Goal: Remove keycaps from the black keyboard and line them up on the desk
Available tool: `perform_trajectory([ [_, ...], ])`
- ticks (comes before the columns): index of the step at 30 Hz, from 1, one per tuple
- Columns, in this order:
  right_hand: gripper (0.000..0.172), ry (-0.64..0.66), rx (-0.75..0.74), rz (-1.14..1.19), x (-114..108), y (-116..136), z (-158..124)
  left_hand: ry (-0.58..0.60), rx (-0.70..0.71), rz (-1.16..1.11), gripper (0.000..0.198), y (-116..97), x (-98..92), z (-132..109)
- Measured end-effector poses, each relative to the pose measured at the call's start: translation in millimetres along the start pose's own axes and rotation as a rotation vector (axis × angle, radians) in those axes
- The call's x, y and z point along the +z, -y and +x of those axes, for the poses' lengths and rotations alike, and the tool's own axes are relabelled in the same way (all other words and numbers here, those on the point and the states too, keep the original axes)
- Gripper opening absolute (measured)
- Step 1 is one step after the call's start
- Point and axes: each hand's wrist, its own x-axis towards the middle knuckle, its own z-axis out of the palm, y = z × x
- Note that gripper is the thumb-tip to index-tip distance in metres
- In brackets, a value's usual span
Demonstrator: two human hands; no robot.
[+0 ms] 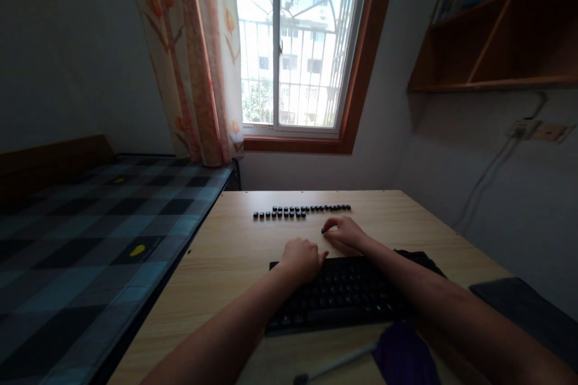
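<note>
A wide black keyboard [343, 295] is lying flat, partly disappearing under the forearms. Beyond it, small black keycaps are forming two lines: a longer back row [327, 208] is stretching rightward, a shorter front row [280, 214] is starting further left. One lone dark keycap [323, 231] is sitting pinched in the right hand [345, 231], nearer than both rows.

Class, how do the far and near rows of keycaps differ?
The far row is longer than the near row. The near row starts farther left in the picture; the far row ends farther right. Both are lines of small black keycaps on the wood-grained table.
</note>
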Motion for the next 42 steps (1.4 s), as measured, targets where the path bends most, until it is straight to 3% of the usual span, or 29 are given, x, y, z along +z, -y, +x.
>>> perform_trajectory([
  [8, 0.016, -0.102, 0.041, -0.091, 19.5, 0.1, 35.0, 0.061, -0.025, -0.065, 0.056, -0.9, 0.5, -0.2],
  [16, 0.017, -0.085, 0.035, -0.192, 30.2, 1.4, 63.0, 0.113, -0.021, -0.063, 0.06, -3.8, -6.4, -2.1],
  [19, 0.018, -0.095, 0.036, -0.215, 34.1, 3.3, 68.2, 0.131, -0.035, -0.058, 0.061, -4.0, -5.6, -1.8],
  [25, 0.016, -0.126, 0.041, -0.237, 36.8, 5.8, 72.3, 0.054, -0.037, -0.091, 0.066, -3.1, -0.8, -2.3],
  [30, 0.017, -0.179, 0.015, -0.222, 36.1, 9.4, 67.0, 0.105, -0.049, -0.071, 0.066, -3.4, -4.0, -2.6],
  [35, 0.017, -0.232, -0.056, -0.166, 16.6, 19.8, 56.8, 0.173, -0.047, -0.022, 0.065, -3.4, -7.7, -1.2],
  [38, 0.032, -0.308, -0.072, -0.119, -8.6, 25.8, 43.0, 0.184, -0.056, -0.004, 0.064, -3.1, -8.2, 0.1],
  [40, 0.045, -0.372, -0.032, -0.011, -29.0, 28.0, 26.6, 0.183, -0.059, 0.0, 0.063, -2.7, -7.9, 1.2],
  [42, 0.054, -0.41, 0.065, 0.256, -49.8, 28.9, 4.0, 0.188, -0.057, 0.006, 0.063, -1.9, -7.0, 2.5],
])
